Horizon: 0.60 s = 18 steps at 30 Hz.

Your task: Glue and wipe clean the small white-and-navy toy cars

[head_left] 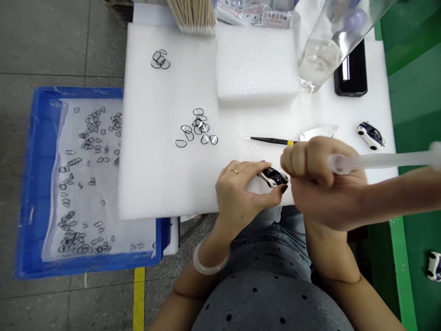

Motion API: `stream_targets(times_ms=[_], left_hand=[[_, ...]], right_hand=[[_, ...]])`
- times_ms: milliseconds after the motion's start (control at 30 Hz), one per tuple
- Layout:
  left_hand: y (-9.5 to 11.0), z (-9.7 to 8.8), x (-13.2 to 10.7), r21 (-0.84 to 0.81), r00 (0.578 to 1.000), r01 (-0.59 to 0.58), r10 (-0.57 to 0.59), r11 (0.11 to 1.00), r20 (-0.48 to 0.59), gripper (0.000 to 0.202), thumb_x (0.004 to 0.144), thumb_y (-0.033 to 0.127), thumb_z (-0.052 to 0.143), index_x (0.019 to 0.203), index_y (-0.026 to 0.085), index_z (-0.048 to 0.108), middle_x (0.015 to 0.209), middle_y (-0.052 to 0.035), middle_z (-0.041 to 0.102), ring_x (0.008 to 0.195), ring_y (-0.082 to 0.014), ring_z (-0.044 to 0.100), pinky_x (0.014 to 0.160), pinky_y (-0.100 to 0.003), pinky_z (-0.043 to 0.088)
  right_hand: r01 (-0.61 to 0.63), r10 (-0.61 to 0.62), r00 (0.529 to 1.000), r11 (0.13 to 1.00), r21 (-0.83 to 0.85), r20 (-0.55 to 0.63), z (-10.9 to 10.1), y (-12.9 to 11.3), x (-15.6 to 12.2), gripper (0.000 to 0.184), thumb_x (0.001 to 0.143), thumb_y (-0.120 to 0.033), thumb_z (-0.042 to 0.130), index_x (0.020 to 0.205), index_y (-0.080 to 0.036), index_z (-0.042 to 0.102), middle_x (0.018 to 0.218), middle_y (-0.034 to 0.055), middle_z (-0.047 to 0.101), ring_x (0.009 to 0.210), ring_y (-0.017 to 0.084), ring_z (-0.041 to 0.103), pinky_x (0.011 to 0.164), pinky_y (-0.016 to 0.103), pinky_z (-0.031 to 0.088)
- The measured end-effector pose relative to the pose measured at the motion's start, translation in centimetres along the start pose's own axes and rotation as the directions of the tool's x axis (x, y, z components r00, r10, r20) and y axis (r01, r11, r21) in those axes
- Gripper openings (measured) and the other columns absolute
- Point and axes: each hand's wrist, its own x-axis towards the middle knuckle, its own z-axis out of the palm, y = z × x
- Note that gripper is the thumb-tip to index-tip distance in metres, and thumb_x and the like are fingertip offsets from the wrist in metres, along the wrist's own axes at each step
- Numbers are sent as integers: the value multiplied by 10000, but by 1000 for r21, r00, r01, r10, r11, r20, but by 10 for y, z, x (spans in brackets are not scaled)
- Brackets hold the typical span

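Observation:
My left hand (241, 193) pinches a small black-and-white toy car (274, 177) between thumb and finger, just over the front edge of the white foam board (155, 179). Close on its right is my right hand (312, 168), blurred and curled into a fist. A translucent plastic tube (382, 161) sticks out of this fist toward the right edge; its other end is hidden. A forearm (403, 195) from the right overlaps my right arm, and I cannot make out whose it is. Behind the hands lie black tweezers (268, 139) with a yellow band.
Loose dark-rimmed oval rings (200, 124) lie on the foam, with a smaller cluster (160, 59) farther back. A blue tray (27, 220) at left holds many more. Rearward are cotton swabs (195, 18), a foam block (257, 64) and a clear container (319, 59). Another toy car (371, 135) stands right.

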Motion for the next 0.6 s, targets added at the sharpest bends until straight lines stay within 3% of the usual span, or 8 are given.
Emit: stream_targets(times_ms=[100,167,233,267,367,433,500,600], left_hand=[[-4,-2,-3,-10,998,-51,52,999,41,321,718,328,771,1009,206,714,1018,-55,768,914,-250,675,821,-418,532],[-7,-3,-4,17,993,-94,93,995,77,373,692,314,782,1039,208,697,1078,-74,749,964,-273,668,840,-446,529],[-9,-3,-6,48,985,-136,130,990,113,413,671,298,789,1060,214,679,1114,-81,730,986,-289,658,845,-464,527],[-10,-4,-7,59,981,-153,145,986,130,431,664,288,790,1071,215,669,1127,-83,722,996,-295,654,846,-468,526],[-12,-5,-9,79,970,-189,173,979,169,486,660,250,784,1122,212,637,1173,-87,701,1037,-304,642,855,-468,527],[-12,-5,-10,94,966,-206,188,974,176,511,688,217,761,1176,211,608,1224,-93,682,1086,-304,629,877,-462,527],[-13,-4,-11,118,962,-226,202,967,184,515,740,182,718,1235,212,579,1301,-103,648,1157,-302,605,913,-460,523],[-14,0,-10,151,953,-245,209,958,218,497,813,166,652,1295,229,551,1392,-111,588,1249,-308,558,954,-473,516]], right_hand=[[470,-465,881,881,50,-86,-8,-27,25,513,885,-481,633,557,-215,343,557,-38,302,529,131,351,588,308,370],[582,-556,804,808,88,-212,-7,-33,59,537,1008,-565,299,598,-236,406,640,-27,359,607,130,439,697,306,430],[508,-494,849,861,34,-185,-5,-25,98,674,1036,-433,-9,627,-223,485,717,0,463,714,121,515,757,291,440],[382,-386,914,922,-60,-127,-5,-19,115,702,1034,-368,-40,638,-206,517,717,2,502,722,109,519,786,275,441],[183,-200,977,962,-201,-68,-14,-2,131,423,1013,-431,361,846,-166,645,882,23,650,920,126,601,910,272,434],[231,-275,949,941,-249,-157,-31,-1,108,274,937,-460,515,1000,-221,635,1044,11,664,1043,136,610,945,265,438],[238,-350,879,910,-338,-324,-54,-3,73,267,916,-476,506,951,-235,617,971,16,663,937,155,642,834,284,485],[-140,-280,806,767,-627,-522,-90,3,30,318,874,-442,513,665,-209,569,615,5,571,608,159,554,639,293,428]])
